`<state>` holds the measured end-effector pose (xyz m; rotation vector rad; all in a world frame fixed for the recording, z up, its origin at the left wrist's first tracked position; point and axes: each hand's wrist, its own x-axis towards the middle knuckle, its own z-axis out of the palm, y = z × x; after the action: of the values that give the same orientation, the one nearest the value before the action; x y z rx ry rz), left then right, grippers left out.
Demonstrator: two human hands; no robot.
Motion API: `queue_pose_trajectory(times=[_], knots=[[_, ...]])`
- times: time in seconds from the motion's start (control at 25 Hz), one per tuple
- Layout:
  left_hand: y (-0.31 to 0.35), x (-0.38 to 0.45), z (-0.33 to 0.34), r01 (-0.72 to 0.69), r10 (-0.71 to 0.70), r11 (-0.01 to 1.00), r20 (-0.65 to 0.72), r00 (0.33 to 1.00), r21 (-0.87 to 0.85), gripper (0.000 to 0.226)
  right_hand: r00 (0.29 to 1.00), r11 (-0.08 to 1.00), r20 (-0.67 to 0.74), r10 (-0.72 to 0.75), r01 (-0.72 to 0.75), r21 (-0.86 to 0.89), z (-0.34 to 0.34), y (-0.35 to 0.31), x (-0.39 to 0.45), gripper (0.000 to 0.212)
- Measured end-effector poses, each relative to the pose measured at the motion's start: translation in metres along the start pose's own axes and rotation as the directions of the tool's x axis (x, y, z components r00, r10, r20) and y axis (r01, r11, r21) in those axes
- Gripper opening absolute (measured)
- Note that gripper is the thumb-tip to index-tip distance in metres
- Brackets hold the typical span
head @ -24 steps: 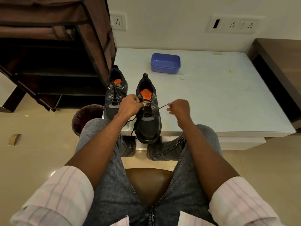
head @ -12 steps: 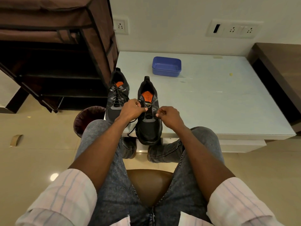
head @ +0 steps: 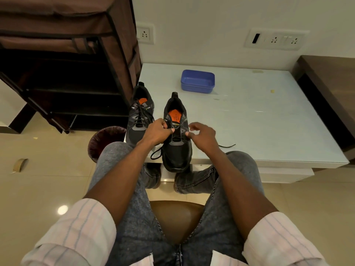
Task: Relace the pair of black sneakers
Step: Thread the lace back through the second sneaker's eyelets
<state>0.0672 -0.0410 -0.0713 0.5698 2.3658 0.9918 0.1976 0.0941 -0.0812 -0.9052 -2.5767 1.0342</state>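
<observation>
Nearest the camera are striped pale sleeves rolled above the forearms, grey jeans, and a brown seat [head: 175, 217] between the knees. Both forearms reach forward to the near edge of a pale glass-topped surface [head: 269, 131].

The right-hand sneaker [head: 177, 150] stands with its toe overhanging that near edge, heel toward the wall. Its orange insole carries dark print, too small to read. The left hand [head: 156, 132] is curled in a closed grip at the shoe's left eyelets, thumb and forefinger pinching the black lace [head: 156, 155], a loop of which hangs down past the edge beside the toe. The right hand [head: 201, 135] hovers at the shoe's right side, fingers loosely spread and bent, its grip apart; the thumb tip is at the eyelet row, and whether it touches the shoe cannot be told. The lace's other end [head: 227, 146] lies loose on the surface just right of that hand.

Just to the left stands the second sneaker [head: 140, 116], already laced, with a small white logo on each side of the collar that cannot be read.

Below the surface's left corner stands a dark mesh bin [head: 104, 140]; its contents are not visible. Farther back on the surface sits a blue plastic box [head: 197, 81], lid on. A dark fabric shelf rack [head: 63, 64] stands at the left, with wall sockets [head: 274, 39] beyond.
</observation>
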Motion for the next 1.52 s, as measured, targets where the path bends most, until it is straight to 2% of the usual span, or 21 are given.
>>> queue_pose_trajectory(times=[0.08,0.12,0.2,0.28,0.32,0.36,0.4,0.48,0.52,0.56,0.64,0.68,0.76,0.84,0.92,0.96,1.04,1.12,1.2,1.4,1.52], knots=[[-0.001,0.0,0.0,-0.002,0.002,1.0,-0.008,1.0,0.008,0.029,0.992,0.993,0.124,0.001,0.014,-0.118,0.004,-0.002,0.002,0.014],[-0.001,0.001,0.001,-0.001,0.001,1.0,-0.009,1.0,0.015,0.029,0.997,0.99,0.076,0.029,-0.018,-0.143,0.002,0.0,0.004,0.014],[-0.001,0.002,0.002,-0.002,0.002,0.999,-0.009,1.0,0.046,0.03,0.956,0.979,-0.215,0.201,-0.205,0.0,-0.015,0.009,0.011,0.023],[0.0,0.001,0.001,-0.003,0.004,0.998,-0.01,1.0,0.063,0.03,0.738,0.854,-0.43,0.52,-0.448,0.264,-0.036,0.022,0.015,0.026],[0.0,0.001,0.001,-0.002,0.003,0.998,-0.01,1.0,0.061,0.028,0.67,0.82,-0.48,0.567,-0.516,0.249,-0.04,0.026,0.015,0.024],[-0.001,0.002,0.001,-0.002,0.002,0.998,-0.009,1.0,0.058,0.027,0.689,0.84,-0.508,0.517,-0.524,0.145,-0.038,0.026,0.013,0.025],[-0.001,0.002,0.002,-0.003,0.003,0.998,-0.007,1.0,0.058,0.027,0.786,0.899,-0.472,0.401,-0.437,0.036,-0.031,0.023,0.01,0.028],[-0.001,0.002,0.003,-0.012,0.012,0.998,-0.004,1.0,0.066,0.027,0.97,0.993,-0.214,0.118,-0.118,0.017,-0.012,0.011,0.003,0.032],[-0.002,0.002,0.003,-0.018,0.019,0.998,-0.008,1.0,0.067,0.027,0.998,0.999,-0.049,0.038,-0.036,0.036,-0.002,0.006,0.0,0.03],[-0.002,0.001,0.003,-0.024,0.025,0.998,-0.013,1.0,0.065,0.027,0.997,1.0,0.081,-0.01,0.009,0.018,0.005,0.001,-0.002,0.026],[-0.002,0.0,0.002,-0.03,0.031,0.998,-0.02,0.999,0.062,0.026,0.991,0.995,0.129,-0.022,0.035,-0.099,0.006,0.0,0.003,0.016],[-0.002,0.0,0.002,-0.031,0.032,0.998,-0.018,0.999,0.061,0.025,0.998,0.994,0.07,0.002,0.006,-0.11,0.002,0.002,0.005,0.017],[-0.001,0.001,0.003,-0.031,0.031,0.998,-0.005,0.999,0.058,0.024,0.967,0.983,-0.177,0.184,-0.177,0.053,-0.014,0.013,0.012,0.019],[0.0,0.001,0.003,-0.033,0.034,0.998,-0.004,0.999,0.058,0.024,0.833,0.904,-0.353,0.427,-0.379,0.2,-0.028,0.027,0.018,0.02],[-0.001,0.001,0.003,-0.037,0.037,0.997,-0.004,0.999,0.061,0.024,0.81,0.893,-0.414,0.415,-0.45,0.014,-0.026,0.029,0.016,0.02],[-0.001,0.0,0.003,-0.04,0.04,0.997,-0.002,0.999,0.06,0.024,0.866,0.927,-0.387,0.317,-0.369,-0.065,-0.021,0.027,0.012,0.02],[-0.002,0.0,0.003,-0.042,0.042,0.998,0.001,0.999,0.05,0.025,0.972,0.996,-0.216,0.09,-0.09,0.01,-0.01,0.015,0.006,0.027],[-0.002,0.0,0.002,-0.047,0.047,0.998,-0.005,0.999,0.036,0.025,0.997,0.992,-0.011,-0.072,0.073,0.105,-0.001,0.006,0.003,0.022],[-0.001,-0.001,0.002,-0.054,0.054,0.998,-0.016,0.998,0.036,0.024,0.988,0.987,0.066,-0.143,0.137,0.078,0.008,0.005,0.002,0.011],[0.0,-0.002,0.004,-0.076,0.077,0.995,-0.01,0.997,0.068,0.024,0.996,0.987,0.067,0.055,-0.065,0.146,0.008,0.006,0.005,0.011],[0.0,-0.001,0.004,-0.081,0.082,0.991,-0.005,0.997,0.103,0.021,0.966,0.882,0.098,0.237,-0.257,0.396,0.007,0.005,0.01,0.019]])
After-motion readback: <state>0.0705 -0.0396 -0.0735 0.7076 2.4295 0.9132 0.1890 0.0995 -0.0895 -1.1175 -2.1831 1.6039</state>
